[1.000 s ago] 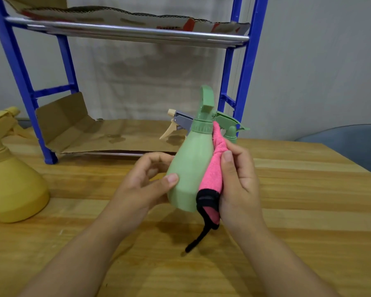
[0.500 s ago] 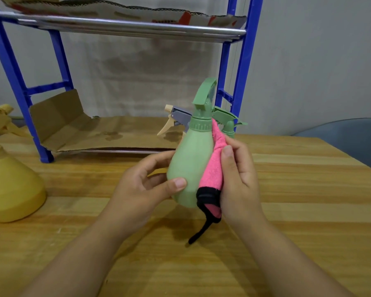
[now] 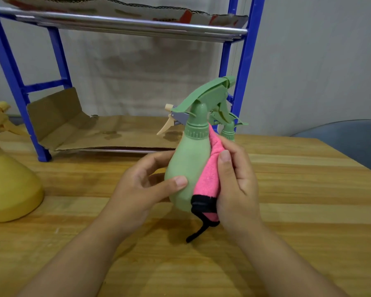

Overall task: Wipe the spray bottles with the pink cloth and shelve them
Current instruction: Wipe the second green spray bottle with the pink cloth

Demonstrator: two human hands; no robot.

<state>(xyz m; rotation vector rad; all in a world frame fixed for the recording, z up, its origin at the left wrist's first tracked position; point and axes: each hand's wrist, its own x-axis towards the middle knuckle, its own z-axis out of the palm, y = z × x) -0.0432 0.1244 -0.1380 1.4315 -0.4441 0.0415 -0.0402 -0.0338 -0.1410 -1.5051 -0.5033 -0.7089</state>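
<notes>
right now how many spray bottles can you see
4: green bottle in the hands, yellow bottle far left, and two partly hidden behind: grey-headed one, second green one.

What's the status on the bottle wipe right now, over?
Left hand grips green bottle, held above table. Right hand presses pink cloth to its side. Not shelved yet. Nothing blocking rack.

Held spray bottle (image 3: 189,168) sits between both hands above the bench (image 3: 308,189); cloth (image 3: 208,179) at its right, shelf rack (image 3: 120,28) behind.
</notes>
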